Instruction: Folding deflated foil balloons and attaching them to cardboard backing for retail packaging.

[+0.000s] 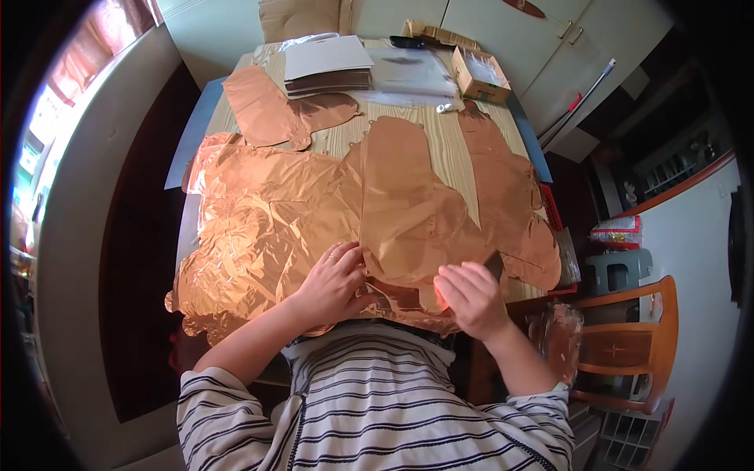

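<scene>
While both hands press on the near edge, the copper foil (314, 212) covering most of the table (448, 149) could crease or tear under a sideways pull. Left hand (334, 282) lies flat, fingers spread; right hand (471, 297) curls, seemingly pinching the foil edge. Far right, a small open box (481, 77) holds clear wrapping, contents unclear.

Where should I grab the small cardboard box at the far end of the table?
Probably grip the box by its two long side walls, coming down from above. It sits upright with its top open, and those walls stand clear of the papers beside it.
</scene>
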Demonstrator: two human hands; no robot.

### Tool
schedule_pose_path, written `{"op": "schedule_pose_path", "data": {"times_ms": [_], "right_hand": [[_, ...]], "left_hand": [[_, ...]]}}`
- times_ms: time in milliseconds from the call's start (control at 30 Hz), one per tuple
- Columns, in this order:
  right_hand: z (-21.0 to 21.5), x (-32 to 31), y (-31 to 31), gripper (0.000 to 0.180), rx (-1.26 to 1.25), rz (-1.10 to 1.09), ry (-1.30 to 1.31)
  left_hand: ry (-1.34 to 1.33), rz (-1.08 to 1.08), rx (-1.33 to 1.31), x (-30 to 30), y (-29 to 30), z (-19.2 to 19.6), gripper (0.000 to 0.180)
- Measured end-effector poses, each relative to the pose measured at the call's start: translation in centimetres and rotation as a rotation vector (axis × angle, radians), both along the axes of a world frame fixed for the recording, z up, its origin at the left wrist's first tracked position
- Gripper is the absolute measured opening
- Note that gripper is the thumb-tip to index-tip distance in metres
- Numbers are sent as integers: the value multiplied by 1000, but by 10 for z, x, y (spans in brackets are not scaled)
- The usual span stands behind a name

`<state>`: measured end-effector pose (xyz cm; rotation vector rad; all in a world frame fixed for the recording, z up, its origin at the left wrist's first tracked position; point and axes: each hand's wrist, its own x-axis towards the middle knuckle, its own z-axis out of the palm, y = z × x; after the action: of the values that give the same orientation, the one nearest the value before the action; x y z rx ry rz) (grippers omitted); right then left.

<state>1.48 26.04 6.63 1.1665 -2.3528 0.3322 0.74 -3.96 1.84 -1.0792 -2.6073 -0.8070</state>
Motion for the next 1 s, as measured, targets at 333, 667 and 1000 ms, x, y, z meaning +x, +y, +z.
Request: {"op": "schedule_pose_path", "data": {"times_ms": [333, 667, 1000], "right_hand": [[-24, 27, 3, 21, -63, -26, -73], [-31, 34, 1, 22, -100, -16, -79], [-35, 46, 1, 21, -56, 1, -111]], "left_hand": [[-8, 37, 2, 7, 3, 2, 54], [-240, 108, 201, 9, -15, 13, 30], [-139, 71, 99, -5, -15, 22, 33]]}}
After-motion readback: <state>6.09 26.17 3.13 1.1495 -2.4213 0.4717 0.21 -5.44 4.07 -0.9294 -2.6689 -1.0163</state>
